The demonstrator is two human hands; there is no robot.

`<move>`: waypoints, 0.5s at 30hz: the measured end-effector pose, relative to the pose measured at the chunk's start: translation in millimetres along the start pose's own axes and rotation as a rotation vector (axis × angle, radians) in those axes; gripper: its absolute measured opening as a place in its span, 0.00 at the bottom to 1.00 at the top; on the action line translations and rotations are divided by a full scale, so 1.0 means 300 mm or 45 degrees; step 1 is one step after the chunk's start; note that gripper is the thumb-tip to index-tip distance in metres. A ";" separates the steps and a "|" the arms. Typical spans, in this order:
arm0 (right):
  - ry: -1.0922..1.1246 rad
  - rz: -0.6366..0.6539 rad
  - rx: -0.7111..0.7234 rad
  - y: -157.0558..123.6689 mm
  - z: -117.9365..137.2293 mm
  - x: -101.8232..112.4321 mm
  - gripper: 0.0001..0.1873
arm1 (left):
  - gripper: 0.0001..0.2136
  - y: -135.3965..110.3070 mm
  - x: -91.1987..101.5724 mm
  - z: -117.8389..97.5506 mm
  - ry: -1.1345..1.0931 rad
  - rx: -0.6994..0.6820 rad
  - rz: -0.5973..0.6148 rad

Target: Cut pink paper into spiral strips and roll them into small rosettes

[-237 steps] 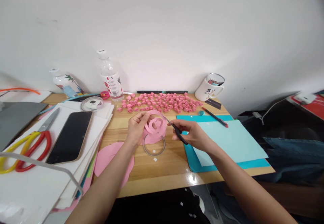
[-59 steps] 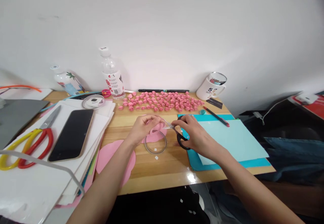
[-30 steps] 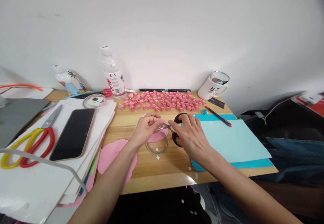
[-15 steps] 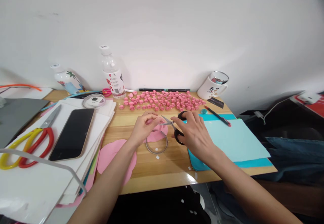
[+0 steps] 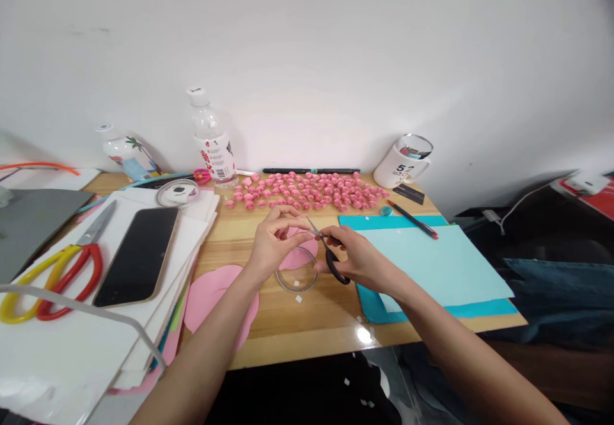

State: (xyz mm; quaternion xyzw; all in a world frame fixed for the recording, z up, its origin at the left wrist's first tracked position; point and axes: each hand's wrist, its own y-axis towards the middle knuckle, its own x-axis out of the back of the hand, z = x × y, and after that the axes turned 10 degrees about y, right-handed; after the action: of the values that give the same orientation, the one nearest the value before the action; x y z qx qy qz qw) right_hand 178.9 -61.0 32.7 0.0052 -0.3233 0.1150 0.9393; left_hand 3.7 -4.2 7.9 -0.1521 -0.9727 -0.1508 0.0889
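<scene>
Black-handled scissors (image 5: 336, 265) are in my right hand (image 5: 355, 255), with the blades pointing up and left. My left hand (image 5: 278, 239) is pinched closed at the blades; what lies between its fingertips is too small to make out. Below the fingers, a pink paper piece (image 5: 298, 257) rests on the wooden table. A thin grey ring, like a tape roll (image 5: 315, 278), lies partly over it, with small white squares (image 5: 298, 299) nearby. Larger pink paper pieces (image 5: 211, 297) sit partly under my left forearm.
Many rolled pink paper flowers (image 5: 330, 191) spread along the back. A bottle (image 5: 215, 150), a mug (image 5: 400, 166) and a black pen (image 5: 288, 171) stand or lie near the wall. Blue sheets (image 5: 446, 265) lie right; a phone (image 5: 137, 255) and red-yellow scissors (image 5: 91, 278) rest on papers left.
My right hand has turned and shifted slightly left, and the scissors have tilted, their handles now lower and closer together. My left hand stays near the same spot, still pinched.
</scene>
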 end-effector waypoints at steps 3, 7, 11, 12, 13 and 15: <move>0.012 0.000 -0.009 0.000 0.008 0.000 0.22 | 0.05 -0.002 0.002 0.004 0.041 0.014 -0.023; 0.118 0.068 -0.030 0.000 0.012 0.005 0.18 | 0.03 -0.003 0.005 0.002 0.056 0.010 -0.024; 0.380 0.216 -0.101 0.002 0.004 0.014 0.20 | 0.02 -0.004 0.007 -0.003 0.096 -0.001 -0.020; 0.443 0.254 -0.109 0.003 0.003 0.017 0.21 | 0.01 -0.004 0.007 -0.005 0.096 -0.009 -0.019; 0.498 0.290 -0.111 0.003 0.002 0.021 0.22 | 0.01 -0.005 0.006 -0.006 0.092 -0.016 -0.020; 0.583 0.350 -0.114 0.003 0.005 0.028 0.24 | 0.02 -0.005 0.005 -0.008 0.083 -0.026 -0.030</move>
State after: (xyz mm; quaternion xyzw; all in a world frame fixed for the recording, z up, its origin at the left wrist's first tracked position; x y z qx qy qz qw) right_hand 184.2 -58.4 38.8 -0.1065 -0.1050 0.2250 0.9628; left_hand 2.1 -5.9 10.1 -0.1366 -0.9695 -0.1665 0.1172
